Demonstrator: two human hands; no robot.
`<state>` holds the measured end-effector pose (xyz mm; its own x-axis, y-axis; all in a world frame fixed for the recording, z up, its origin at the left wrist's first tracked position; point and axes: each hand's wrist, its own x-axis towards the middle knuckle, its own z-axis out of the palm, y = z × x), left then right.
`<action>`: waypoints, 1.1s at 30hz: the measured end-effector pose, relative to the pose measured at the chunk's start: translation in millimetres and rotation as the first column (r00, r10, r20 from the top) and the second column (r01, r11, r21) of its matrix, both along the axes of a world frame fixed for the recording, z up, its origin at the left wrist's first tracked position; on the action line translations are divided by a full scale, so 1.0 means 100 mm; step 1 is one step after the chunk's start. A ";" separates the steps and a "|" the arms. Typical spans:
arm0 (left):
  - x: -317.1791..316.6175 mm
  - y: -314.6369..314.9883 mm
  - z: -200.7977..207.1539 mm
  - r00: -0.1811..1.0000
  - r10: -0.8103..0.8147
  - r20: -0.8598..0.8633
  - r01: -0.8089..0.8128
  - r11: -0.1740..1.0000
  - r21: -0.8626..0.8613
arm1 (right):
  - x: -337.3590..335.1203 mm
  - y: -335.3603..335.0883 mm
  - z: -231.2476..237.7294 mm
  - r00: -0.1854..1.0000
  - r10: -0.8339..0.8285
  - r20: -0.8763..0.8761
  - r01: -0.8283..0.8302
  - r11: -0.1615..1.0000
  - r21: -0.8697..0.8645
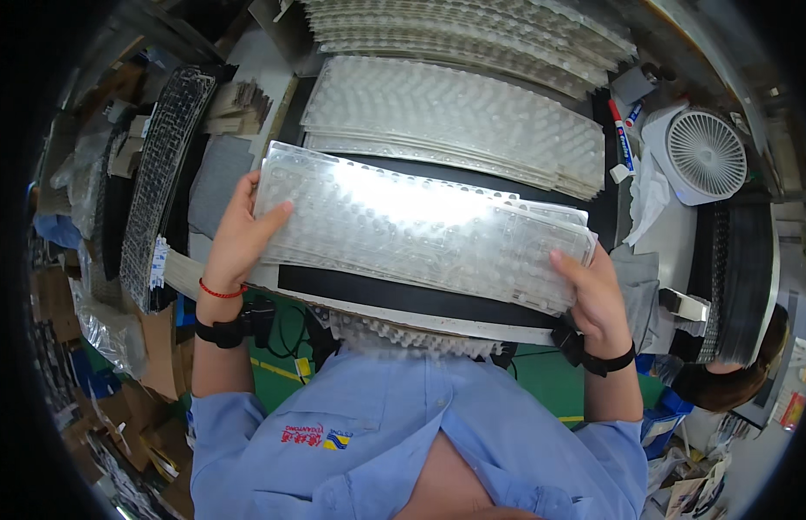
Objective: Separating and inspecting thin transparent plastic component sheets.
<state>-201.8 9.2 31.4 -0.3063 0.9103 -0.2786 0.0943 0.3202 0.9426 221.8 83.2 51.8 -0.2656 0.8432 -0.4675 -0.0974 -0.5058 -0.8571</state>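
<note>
A stack of clear, bumpy keyboard membrane sheets [411,238] is held level above the black mat [385,290] on the bench. My left hand [234,234] grips its left end, thumb on top and fingers underneath, largely hidden. At the opposite end, my right hand [600,293] pinches the stack the same way. The sheets are slightly fanned at the right end, and bright glare covers their middle. Just beyond lies another pile of similar membranes [455,117], with a thicker pile [472,39] farther back.
Black keyboard parts [165,182] are stacked at the left, beside a grey cloth [223,182]. On the right are a white fan [702,156], a red marker [621,134], crumpled white tissue [650,204] and a tall dark stack [745,286]. Another person's head [728,381] is partly visible there.
</note>
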 end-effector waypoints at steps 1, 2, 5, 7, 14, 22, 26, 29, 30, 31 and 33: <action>0.00 0.00 0.00 1.000 0.003 0.001 -0.003 1.000 -0.006 | -0.01 0.01 0.01 0.999 0.024 0.023 -0.024 1.000 -0.017; 0.01 0.01 0.02 1.000 -0.020 -0.002 0.020 1.000 0.009 | -0.01 0.01 -0.01 0.999 0.026 0.022 -0.026 0.999 -0.020; 0.02 0.04 0.03 0.999 -0.033 0.021 0.032 0.997 0.071 | -0.01 0.03 -0.06 0.997 0.055 0.051 -0.058 0.997 0.059; 0.05 0.04 0.07 0.998 -0.028 0.050 0.022 0.993 0.117 | -0.06 0.03 -0.01 0.996 -0.029 0.083 0.014 0.985 0.175; -0.10 -0.17 -0.04 0.992 -0.128 0.012 0.109 0.891 0.440 | 0.11 -0.26 -0.04 0.977 -0.209 0.043 0.171 0.887 0.430; 0.04 -0.10 -0.23 0.994 -0.111 -0.003 0.106 0.943 0.317 | 0.03 -0.31 -0.09 0.981 -0.171 0.086 0.119 0.897 0.426; -0.03 -0.10 -0.23 0.990 -0.077 -0.121 0.111 0.943 0.313 | 0.05 -0.29 -0.01 0.976 -0.166 0.138 0.104 0.921 0.375; -0.09 -0.17 -0.16 0.993 -0.067 -0.093 0.093 0.947 0.308 | 0.14 -0.26 0.07 0.971 -0.126 0.205 0.030 0.910 0.414; -0.08 -0.19 -0.17 0.994 -0.065 -0.093 0.091 0.947 0.308 | 0.16 -0.25 0.07 0.969 -0.116 0.216 0.007 0.894 0.448; -0.08 -0.21 -0.21 0.997 -0.055 -0.059 0.070 0.949 0.308 | 0.14 -0.23 0.05 0.970 -0.114 0.216 0.005 0.894 0.448; -0.05 -0.20 -0.26 0.999 -0.048 -0.024 0.053 0.947 0.316 | 0.11 -0.19 -0.05 0.991 -0.103 0.085 0.060 0.912 0.405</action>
<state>-206.9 -10.6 5.6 -0.2598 0.9652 0.0305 0.1180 0.0004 0.9930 232.9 64.4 46.7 -0.1573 0.9818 -0.1063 -0.0250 -0.1116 -0.9934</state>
